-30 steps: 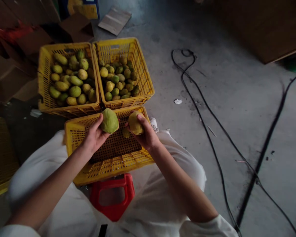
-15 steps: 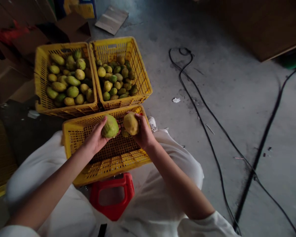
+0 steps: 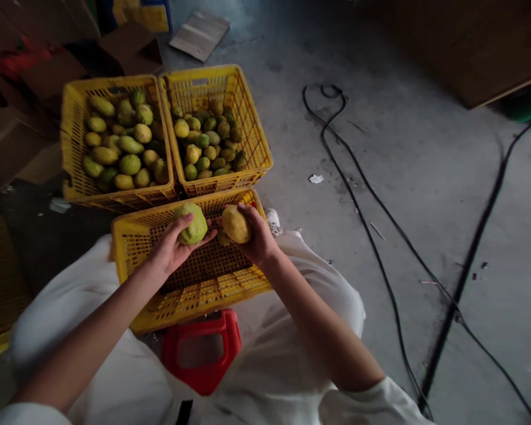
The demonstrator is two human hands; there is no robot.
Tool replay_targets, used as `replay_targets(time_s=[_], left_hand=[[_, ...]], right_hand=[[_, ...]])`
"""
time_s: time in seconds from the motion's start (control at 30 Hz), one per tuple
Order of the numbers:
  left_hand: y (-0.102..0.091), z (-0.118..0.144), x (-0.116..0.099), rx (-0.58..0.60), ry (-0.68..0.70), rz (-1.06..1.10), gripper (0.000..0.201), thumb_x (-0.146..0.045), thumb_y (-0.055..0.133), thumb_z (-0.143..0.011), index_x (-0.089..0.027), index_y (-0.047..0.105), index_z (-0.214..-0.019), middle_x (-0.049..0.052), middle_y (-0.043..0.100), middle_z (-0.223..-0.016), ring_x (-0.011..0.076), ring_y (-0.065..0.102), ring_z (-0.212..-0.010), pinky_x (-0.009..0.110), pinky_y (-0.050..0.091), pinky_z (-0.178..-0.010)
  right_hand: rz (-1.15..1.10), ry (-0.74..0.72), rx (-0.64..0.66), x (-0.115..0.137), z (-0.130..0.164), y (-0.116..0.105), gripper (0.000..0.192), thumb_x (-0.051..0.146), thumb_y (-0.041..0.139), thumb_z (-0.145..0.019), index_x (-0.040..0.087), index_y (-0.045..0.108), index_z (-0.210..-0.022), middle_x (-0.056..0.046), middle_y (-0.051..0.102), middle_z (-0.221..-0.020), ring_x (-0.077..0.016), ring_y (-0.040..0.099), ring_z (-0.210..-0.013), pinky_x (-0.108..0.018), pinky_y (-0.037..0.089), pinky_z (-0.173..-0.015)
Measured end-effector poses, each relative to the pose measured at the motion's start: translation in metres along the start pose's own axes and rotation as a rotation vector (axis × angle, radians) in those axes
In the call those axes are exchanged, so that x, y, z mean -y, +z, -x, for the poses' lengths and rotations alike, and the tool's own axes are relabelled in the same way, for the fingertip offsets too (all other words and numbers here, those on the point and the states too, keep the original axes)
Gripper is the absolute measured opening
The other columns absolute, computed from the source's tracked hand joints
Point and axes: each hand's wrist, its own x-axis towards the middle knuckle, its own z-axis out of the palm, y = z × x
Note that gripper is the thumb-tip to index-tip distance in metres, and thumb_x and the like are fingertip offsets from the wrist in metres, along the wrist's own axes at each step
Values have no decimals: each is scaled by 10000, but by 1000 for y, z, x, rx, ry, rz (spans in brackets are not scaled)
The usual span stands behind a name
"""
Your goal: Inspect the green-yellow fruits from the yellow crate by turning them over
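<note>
Two fruits are held over the near yellow crate (image 3: 194, 295): a green mango (image 3: 192, 223) is cupped in the left hand (image 3: 173, 247), fingers wrapped round its underside and thumb on top; a yellower mango (image 3: 236, 224) is clasped in the right hand (image 3: 257, 237). Both grips are closed on fruit, with the two mangoes near each other but apart. One small fruit (image 3: 223, 238) is seen low in the near crate, just below the right-hand mango.

Risk, as judged: the green mango is held fairly loosely, mostly on the fingertips, so a slip could drop it onto the crate's hard mesh and bruise it. The two fruits could also be knocked together.

Beyond, two more yellow crates are set side by side: the far left crate (image 3: 73, 147) with larger mangoes, the far right crate (image 3: 252, 130) with smaller ones. A red stool (image 3: 201, 351) is seen under the near crate. Black cables (image 3: 363, 195) are trailed over the concrete floor (image 3: 425, 147) to the right; cardboard (image 3: 199, 34) lies behind the crates.
</note>
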Motion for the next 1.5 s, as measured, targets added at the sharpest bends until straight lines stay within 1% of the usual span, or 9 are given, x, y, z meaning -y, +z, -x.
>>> replay_targets(time_s=[0.17,0.3,0.4,0.53,0.73,0.93,1.07,1.23,1.5], left_hand=[[7,1,-6,-48,-56,20,159,-277,745,-921,-141,700,-989,56,769,-858,164,755,-740,293,687,-767],[12,4,-12,-89,-76,88,240,-379,609,-1009,-156,695,-999,89,789,-896,230,799,-818,366,704,-768],[11,4,-11,-70,-33,95,139,-295,677,-955,-176,695,-1026,89,803,-985,282,810,-1006,443,696,-914],[7,2,-6,-43,31,31,269,-274,852,-807,-191,697,-1011,73,792,-995,311,757,-1196,460,639,-1074],[-2,3,0,73,73,-25,489,-321,980,-632,-196,697,-1011,53,778,-956,326,763,-1165,504,628,-1078],[-5,2,3,87,91,-88,478,-404,990,-666,-187,688,-967,41,781,-895,244,797,-924,409,668,-948],[1,5,-5,45,62,-46,342,-418,873,-799,-175,712,-978,68,790,-895,294,796,-1050,467,647,-1028],[6,6,-12,63,27,0,185,-329,757,-892,-182,724,-1000,80,807,-969,319,759,-1203,518,589,-1135],[-2,3,-5,32,55,-48,401,-382,927,-744,-183,715,-1020,61,798,-934,291,792,-1071,458,665,-1006]], right_hand=[[3,-16,17,-2,-3,-1,381,480,886,-671,253,634,-843,-21,765,-851,-283,758,-1033,-364,646,-811],[16,-43,38,-3,-3,-2,371,427,915,-672,244,655,-863,-11,751,-872,-244,745,-1001,-326,637,-831],[15,-32,51,-3,-2,-2,382,418,911,-680,238,650,-893,-24,765,-923,-251,748,-1033,-326,638,-827],[17,33,17,1,1,-1,438,506,881,-690,253,618,-931,-26,773,-906,-283,760,-1042,-374,648,-821],[23,-28,-23,1,1,3,422,514,850,-693,246,622,-926,-17,767,-888,-280,751,-1068,-359,633,-852],[76,-55,24,-4,-2,-2,465,532,904,-648,244,657,-916,-7,754,-908,-234,727,-989,-310,609,-789],[109,-67,32,-3,-3,-6,490,530,939,-629,247,663,-919,-1,717,-869,-232,714,-933,-322,612,-750],[58,-58,46,-2,-4,-7,471,465,960,-628,257,640,-905,-10,721,-929,-249,713,-1005,-386,660,-849],[45,-8,82,1,2,1,441,533,884,-707,247,648,-944,-43,760,-856,-290,756,-1034,-404,655,-873]])
